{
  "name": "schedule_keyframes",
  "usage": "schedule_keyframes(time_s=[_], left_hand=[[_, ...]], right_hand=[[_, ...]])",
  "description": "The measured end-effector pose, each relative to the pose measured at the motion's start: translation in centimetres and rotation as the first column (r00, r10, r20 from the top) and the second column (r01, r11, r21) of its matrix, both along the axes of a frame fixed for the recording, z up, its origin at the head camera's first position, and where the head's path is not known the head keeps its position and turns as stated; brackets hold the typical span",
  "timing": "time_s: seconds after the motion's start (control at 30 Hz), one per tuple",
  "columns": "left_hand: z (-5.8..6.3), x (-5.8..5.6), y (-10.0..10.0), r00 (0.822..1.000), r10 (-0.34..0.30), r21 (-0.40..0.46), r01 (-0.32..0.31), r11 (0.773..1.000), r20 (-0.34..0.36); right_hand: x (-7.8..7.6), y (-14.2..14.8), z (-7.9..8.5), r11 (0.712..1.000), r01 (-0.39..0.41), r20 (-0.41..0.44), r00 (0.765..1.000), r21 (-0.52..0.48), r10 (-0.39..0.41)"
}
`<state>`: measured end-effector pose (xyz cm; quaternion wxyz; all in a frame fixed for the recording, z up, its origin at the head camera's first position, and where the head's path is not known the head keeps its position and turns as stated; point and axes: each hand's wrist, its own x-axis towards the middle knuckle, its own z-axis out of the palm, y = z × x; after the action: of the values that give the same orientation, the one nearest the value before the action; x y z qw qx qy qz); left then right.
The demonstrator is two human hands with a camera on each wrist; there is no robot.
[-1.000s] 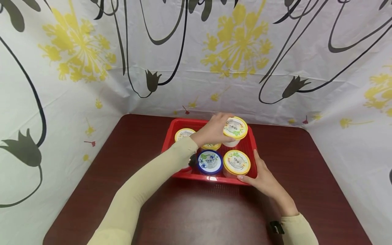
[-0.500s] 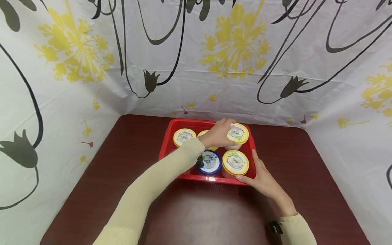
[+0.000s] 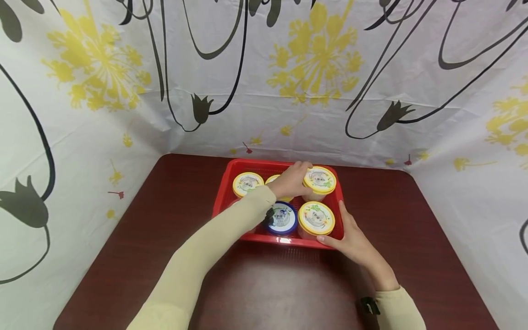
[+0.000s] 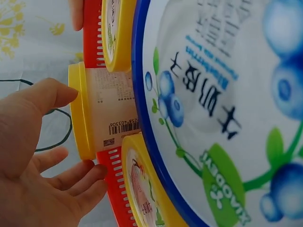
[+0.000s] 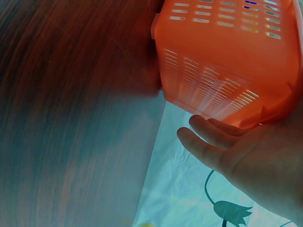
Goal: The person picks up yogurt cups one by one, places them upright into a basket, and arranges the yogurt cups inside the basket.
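Note:
My left hand [image 3: 290, 180] is at a yellow-lidded tub [image 3: 319, 179] in the back right corner of a red plastic basket [image 3: 264, 238]. In the left wrist view its thumb and loose fingers lie around the yellow lid [image 4: 81, 118], not closed round it. My right hand [image 3: 355, 241] rests at the basket's front right corner, thumb at the front rim and straight fingers along the outer side. A blue-lidded tub [image 3: 284, 219] and another yellow-lidded tub [image 3: 316, 217] stand in the front row. Left of them, my left forearm hides part of the basket.
Another yellow-lidded tub [image 3: 247, 183] stands at the basket's back left, with one [image 3: 272, 178] partly behind my left hand. The basket sits toward the back of the dark wooden table [image 3: 264, 284]. A patterned white cloth [image 3: 247, 114] hangs behind and at both sides.
The tub under my left hand went down into the basket's back right corner. Since then the left hand has eased slightly left and loosened. The right hand stays at the corner.

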<state>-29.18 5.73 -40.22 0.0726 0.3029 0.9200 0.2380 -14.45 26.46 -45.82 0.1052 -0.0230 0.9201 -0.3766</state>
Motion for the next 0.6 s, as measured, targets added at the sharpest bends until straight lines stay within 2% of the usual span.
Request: schedule_keyframes(time_s=[0.33,0.6], left_hand=[[-0.74,0.47,-0.35,0.999,0.0,-0.103,0.003,0.995,0.033],[-0.89,0.57,-0.27,1.0,-0.007,-0.144,0.009,0.99,0.018]], right_hand=[[-0.06,-0.13,-0.06,1.0,0.007,-0.002,1.0,-0.01,-0.007],[-0.02,-0.12,0.04,1.0,0.008,0.002,1.0,-0.013,-0.008]])
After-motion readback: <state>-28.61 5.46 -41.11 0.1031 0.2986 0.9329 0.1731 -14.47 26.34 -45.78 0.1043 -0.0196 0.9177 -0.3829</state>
